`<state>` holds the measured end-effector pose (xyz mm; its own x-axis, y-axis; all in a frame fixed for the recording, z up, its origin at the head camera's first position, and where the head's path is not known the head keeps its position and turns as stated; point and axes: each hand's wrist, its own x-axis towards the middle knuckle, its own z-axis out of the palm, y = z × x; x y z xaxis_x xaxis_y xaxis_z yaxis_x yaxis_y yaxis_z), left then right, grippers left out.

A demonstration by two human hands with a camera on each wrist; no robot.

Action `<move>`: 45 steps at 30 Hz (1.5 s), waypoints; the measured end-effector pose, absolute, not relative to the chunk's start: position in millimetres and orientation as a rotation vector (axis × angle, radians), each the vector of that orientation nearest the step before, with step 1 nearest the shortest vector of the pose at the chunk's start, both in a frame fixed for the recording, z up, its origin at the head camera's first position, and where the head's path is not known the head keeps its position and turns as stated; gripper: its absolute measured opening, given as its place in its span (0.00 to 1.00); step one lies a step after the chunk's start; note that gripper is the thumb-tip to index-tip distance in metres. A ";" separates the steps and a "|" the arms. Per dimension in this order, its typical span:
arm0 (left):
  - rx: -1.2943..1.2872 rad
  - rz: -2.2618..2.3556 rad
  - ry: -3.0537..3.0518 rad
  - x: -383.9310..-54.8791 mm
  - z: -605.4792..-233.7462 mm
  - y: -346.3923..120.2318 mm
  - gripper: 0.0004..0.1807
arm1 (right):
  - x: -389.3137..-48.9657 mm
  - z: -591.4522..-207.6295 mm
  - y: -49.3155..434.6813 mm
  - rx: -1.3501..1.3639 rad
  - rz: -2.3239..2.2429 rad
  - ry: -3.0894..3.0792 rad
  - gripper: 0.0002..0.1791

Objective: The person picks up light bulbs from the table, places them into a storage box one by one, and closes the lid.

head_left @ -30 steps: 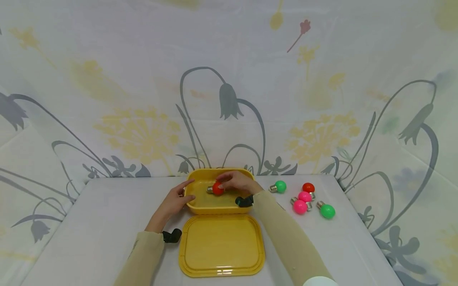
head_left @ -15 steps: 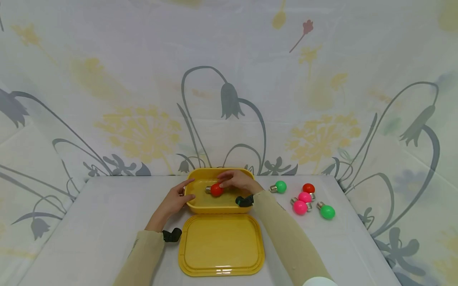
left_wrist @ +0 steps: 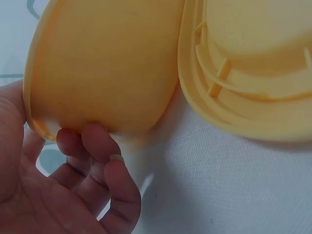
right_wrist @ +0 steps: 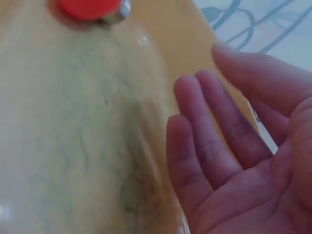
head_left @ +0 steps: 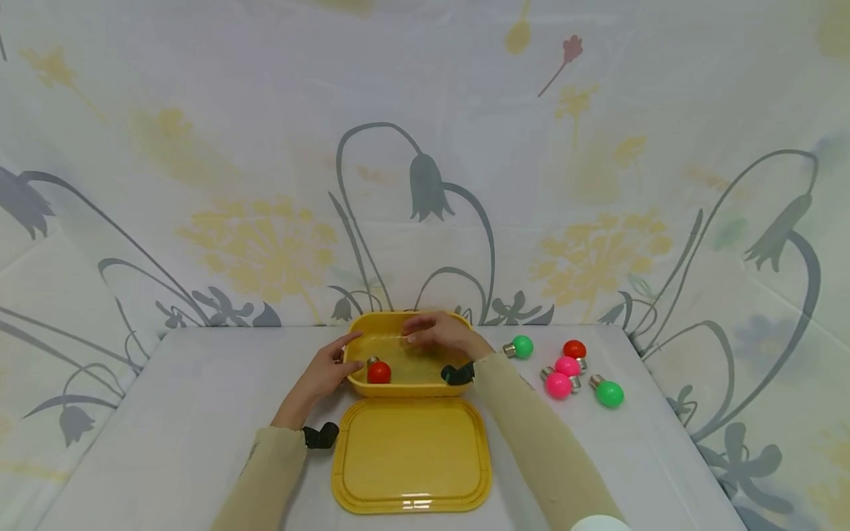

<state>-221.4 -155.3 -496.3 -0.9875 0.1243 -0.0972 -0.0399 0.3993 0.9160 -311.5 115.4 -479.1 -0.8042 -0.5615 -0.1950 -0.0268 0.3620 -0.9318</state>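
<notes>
A yellow plastic box (head_left: 413, 391) stands near the back of the table. Its left end is held by my left hand (head_left: 323, 374); in the left wrist view the curled fingers (left_wrist: 100, 141) lie against the outer wall and the thumb goes over the rim. Inside the box, by the front left corner, lies a red light bulb (head_left: 379, 372) with a metal screw base. My right hand (head_left: 446, 333) hovers over the right part of the box, loosely bent and holding nothing. The right wrist view shows its fingers (right_wrist: 207, 136) apart from the bulb.
A yellow lid (head_left: 412, 456) lies in front of the box. To the right are a green bulb (head_left: 523, 346), a cluster of a red bulb (head_left: 574, 349) and pink bulbs (head_left: 558, 386), and another green bulb (head_left: 609, 394). A patterned cloth hangs behind.
The right hand has let go of the red bulb, which has moved left and toward the front within the box. The left hand stays at the box's left end.
</notes>
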 end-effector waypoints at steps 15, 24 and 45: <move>0.036 1.631 2.487 -220.2 -492.7 -154.6 0.34 | -310.7 -457.8 118.6 -0.576 -1.540 2.100 0.19; 0.069 1.617 2.516 -221.9 -494.5 -153.9 0.33 | -307.9 -446.2 125.6 -0.638 -1.508 2.156 0.20; 0.079 1.647 2.521 -219.3 -497.6 -154.3 0.29 | -301.9 -429.4 163.1 -0.619 -1.533 2.217 0.24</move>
